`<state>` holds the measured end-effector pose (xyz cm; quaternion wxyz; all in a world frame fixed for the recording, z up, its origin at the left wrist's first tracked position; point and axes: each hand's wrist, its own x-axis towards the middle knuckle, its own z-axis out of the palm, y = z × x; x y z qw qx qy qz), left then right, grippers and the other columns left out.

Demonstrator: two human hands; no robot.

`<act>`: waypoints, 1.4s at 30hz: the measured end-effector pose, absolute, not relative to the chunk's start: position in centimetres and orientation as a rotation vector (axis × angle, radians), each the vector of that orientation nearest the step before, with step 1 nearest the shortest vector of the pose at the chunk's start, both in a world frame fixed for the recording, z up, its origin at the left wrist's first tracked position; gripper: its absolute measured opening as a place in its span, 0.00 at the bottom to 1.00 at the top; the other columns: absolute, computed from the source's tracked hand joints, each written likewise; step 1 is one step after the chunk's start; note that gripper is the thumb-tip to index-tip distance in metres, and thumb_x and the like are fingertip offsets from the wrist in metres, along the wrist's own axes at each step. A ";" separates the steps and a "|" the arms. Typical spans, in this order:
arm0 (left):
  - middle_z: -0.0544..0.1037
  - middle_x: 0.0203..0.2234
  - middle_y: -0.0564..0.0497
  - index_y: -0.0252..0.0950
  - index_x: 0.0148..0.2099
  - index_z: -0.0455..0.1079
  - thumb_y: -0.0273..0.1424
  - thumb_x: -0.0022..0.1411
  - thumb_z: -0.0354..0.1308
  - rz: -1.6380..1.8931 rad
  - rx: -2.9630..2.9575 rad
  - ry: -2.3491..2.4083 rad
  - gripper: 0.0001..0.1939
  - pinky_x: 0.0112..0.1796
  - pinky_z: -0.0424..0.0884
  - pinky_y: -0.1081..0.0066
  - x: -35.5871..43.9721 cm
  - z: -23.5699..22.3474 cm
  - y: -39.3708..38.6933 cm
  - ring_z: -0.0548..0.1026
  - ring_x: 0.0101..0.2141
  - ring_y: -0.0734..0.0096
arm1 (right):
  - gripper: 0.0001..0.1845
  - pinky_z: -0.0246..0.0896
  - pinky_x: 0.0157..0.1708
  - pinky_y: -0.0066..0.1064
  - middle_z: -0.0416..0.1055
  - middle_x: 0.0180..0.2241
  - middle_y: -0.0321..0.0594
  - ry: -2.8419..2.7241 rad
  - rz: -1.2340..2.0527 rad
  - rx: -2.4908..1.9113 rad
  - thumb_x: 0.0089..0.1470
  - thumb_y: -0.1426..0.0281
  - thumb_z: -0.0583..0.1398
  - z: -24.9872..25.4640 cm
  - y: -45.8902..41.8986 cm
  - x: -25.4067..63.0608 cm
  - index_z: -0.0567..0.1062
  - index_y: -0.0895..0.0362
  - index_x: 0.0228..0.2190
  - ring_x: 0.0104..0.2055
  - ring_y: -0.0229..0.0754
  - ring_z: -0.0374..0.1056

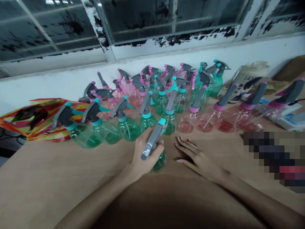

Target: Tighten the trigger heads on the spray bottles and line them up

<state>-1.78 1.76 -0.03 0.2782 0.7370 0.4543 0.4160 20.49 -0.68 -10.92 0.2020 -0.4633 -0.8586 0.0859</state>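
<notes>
A plain workroom, judging by the rows of spray bottles [130,129] on a wooden table [57,178] beneath blotched windows [140,16].

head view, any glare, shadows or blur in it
Head view: bright glare streaks on the upper-left window pane; head view: dark shadow beside the right hand; head view: slight softness over the clustered spray bottles, plus a pixelated patch at right.

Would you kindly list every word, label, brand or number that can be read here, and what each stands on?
"IAM": dark letters on the cream container at the back right; the dark marks below them are unclear.
Blue-and-white item at the far right: any print is too blurred to read.
Green spray bottle in the left hand: no readable text.
</notes>
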 end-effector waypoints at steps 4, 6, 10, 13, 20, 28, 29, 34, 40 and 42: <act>0.73 0.29 0.52 0.39 0.46 0.68 0.27 0.58 0.53 1.098 1.925 1.297 0.13 0.28 0.69 0.70 -1.7 -0.2 1.3 0.71 0.27 0.70 | 0.28 0.48 0.62 0.50 0.57 0.62 0.41 -2.374 0.292 -1.276 0.60 0.58 0.53 -11.1 -0.5 20.8 0.60 0.53 0.60 0.65 0.47 0.50; 0.73 0.28 0.52 0.40 0.46 0.69 0.27 0.58 0.53 1.104 1.928 1.291 0.13 0.29 0.69 0.69 -1.7 -0.2 1.2 0.71 0.28 0.68 | 0.26 0.49 0.61 0.51 0.59 0.61 0.41 -2.353 0.309 -1.257 0.60 0.59 0.54 -11.2 -0.4 20.9 0.63 0.52 0.58 0.64 0.47 0.51; 0.74 0.31 0.50 0.40 0.47 0.69 0.27 0.58 0.53 1.146 1.948 1.240 0.14 0.38 0.71 0.64 -1.7 -0.4 1.3 0.74 0.35 0.64 | 0.22 0.52 0.60 0.51 0.62 0.59 0.39 -2.311 0.321 -1.223 0.60 0.61 0.55 -11.3 -0.3 21.1 0.67 0.50 0.55 0.63 0.47 0.54; 0.75 0.36 0.48 0.39 0.47 0.69 0.27 0.58 0.53 1.159 1.943 1.220 0.14 0.42 0.71 0.62 -1.7 -0.3 1.4 0.75 0.39 0.62 | 0.22 0.52 0.60 0.52 0.62 0.59 0.40 -2.321 0.328 -1.234 0.60 0.61 0.54 -11.2 -0.3 21.0 0.68 0.51 0.54 0.63 0.48 0.54; 0.75 0.36 0.48 0.39 0.43 0.69 0.26 0.57 0.53 1.117 1.914 1.240 0.11 0.43 0.71 0.61 -1.7 -0.4 1.4 0.75 0.39 0.62 | 0.22 0.51 0.61 0.50 0.61 0.60 0.40 -2.332 0.331 -1.251 0.61 0.60 0.54 -11.1 -0.4 21.0 0.68 0.53 0.54 0.63 0.47 0.53; 0.76 0.36 0.50 0.42 0.45 0.69 0.24 0.56 0.54 1.071 1.899 1.235 0.14 0.43 0.71 0.62 -1.5 1.0 1.2 0.76 0.37 0.63 | 0.22 0.52 0.60 0.52 0.62 0.59 0.40 -2.310 0.340 -1.225 0.60 0.61 0.55 -11.2 -0.3 21.1 0.68 0.51 0.55 0.63 0.48 0.54; 0.77 0.38 0.50 0.42 0.45 0.70 0.23 0.55 0.54 1.070 1.907 1.201 0.16 0.43 0.71 0.63 -1.5 1.1 1.2 0.76 0.38 0.63 | 0.22 0.51 0.60 0.52 0.62 0.59 0.40 -2.315 0.342 -1.228 0.60 0.61 0.54 -11.2 -0.3 21.1 0.68 0.51 0.55 0.63 0.48 0.54; 0.77 0.39 0.49 0.42 0.46 0.71 0.25 0.54 0.54 1.025 1.933 1.092 0.17 0.42 0.72 0.63 -1.8 0.9 2.0 0.76 0.38 0.62 | 0.23 0.52 0.60 0.51 0.61 0.60 0.39 -2.309 0.344 -1.226 0.60 0.60 0.55 -11.3 -0.3 21.2 0.66 0.50 0.56 0.63 0.48 0.53; 0.77 0.33 0.50 0.40 0.38 0.71 0.26 0.54 0.53 1.041 1.912 1.146 0.09 0.38 0.72 0.65 -2.0 0.7 1.7 0.75 0.33 0.64 | 0.23 0.51 0.61 0.50 0.60 0.60 0.40 -2.315 0.341 -1.231 0.60 0.60 0.54 -11.2 -0.4 21.1 0.66 0.51 0.56 0.63 0.47 0.53; 0.77 0.31 0.52 0.41 0.36 0.69 0.26 0.55 0.53 1.067 1.918 1.170 0.07 0.36 0.72 0.66 -2.0 0.8 1.6 0.75 0.31 0.67 | 0.23 0.50 0.61 0.49 0.60 0.60 0.40 -2.326 0.340 -1.240 0.60 0.60 0.54 -11.1 -0.4 21.1 0.67 0.52 0.55 0.64 0.46 0.52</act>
